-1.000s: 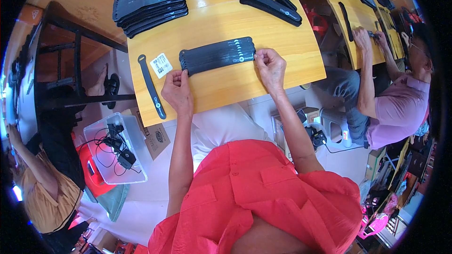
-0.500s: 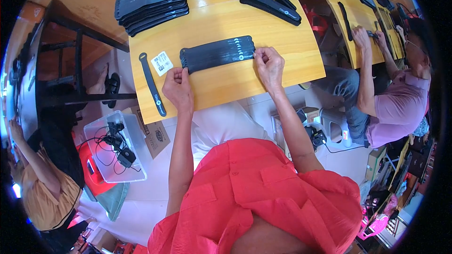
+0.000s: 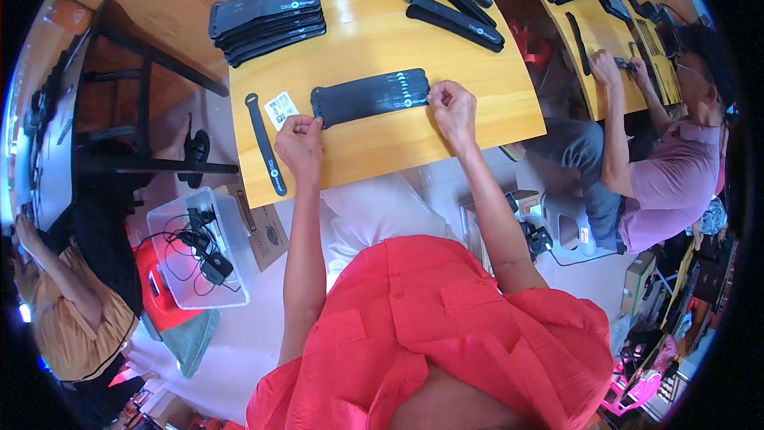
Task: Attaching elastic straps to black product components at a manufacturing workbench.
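Observation:
A row of overlapping black straps [image 3: 358, 100], stacked in a neat fan, lies flat near the front of the wooden table. My left hand [image 3: 299, 146] pinches its lower left corner, thumb and fingertips together. At the right end, the closed fingers of my right hand [image 3: 454, 115] pinch the edge of the same straps. A single black strap [image 3: 266, 147] with a slotted end lies left of my left hand. Between it and the row is a white printed label [image 3: 279, 108], partly covered by my left hand.
Stacked black straps [image 3: 267, 14] stand at the table's far left, with folded straps [image 3: 455, 22] at the far right. A co-worker [image 3: 668, 159] handles something small at the right-hand table. A clear bin [image 3: 171, 267] with cables sits on the floor at left, beside a dark metal frame [image 3: 147, 103].
The table has shifted slightly in view as my head moved. Both hands stay at the ends of the strap row, with little change in their grip.

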### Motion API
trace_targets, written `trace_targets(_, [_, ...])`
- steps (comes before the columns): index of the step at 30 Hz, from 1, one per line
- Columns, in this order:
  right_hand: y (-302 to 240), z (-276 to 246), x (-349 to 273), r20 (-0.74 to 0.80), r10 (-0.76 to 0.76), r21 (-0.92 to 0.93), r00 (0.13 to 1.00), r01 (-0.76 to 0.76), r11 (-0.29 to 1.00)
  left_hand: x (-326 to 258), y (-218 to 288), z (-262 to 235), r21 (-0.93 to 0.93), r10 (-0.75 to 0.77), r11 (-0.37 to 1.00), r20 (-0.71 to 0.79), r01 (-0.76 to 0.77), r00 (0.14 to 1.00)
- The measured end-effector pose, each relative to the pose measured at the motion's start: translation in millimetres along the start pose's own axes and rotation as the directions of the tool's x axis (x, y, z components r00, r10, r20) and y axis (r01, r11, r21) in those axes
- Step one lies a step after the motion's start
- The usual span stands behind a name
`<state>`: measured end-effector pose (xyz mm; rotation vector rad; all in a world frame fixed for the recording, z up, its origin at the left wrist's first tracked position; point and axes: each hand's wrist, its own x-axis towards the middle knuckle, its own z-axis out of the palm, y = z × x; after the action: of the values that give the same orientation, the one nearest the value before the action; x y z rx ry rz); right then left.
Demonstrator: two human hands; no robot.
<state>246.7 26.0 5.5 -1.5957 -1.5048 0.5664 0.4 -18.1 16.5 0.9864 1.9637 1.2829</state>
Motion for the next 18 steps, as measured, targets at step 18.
trace_targets(18, [-33.0,13.2,-11.4,0.304,-0.31,-0.393,0.901,0.415,0.821,-14.6,11.7,27.8,0.494,0.617,0.512,0.358,-0.703,0.701])
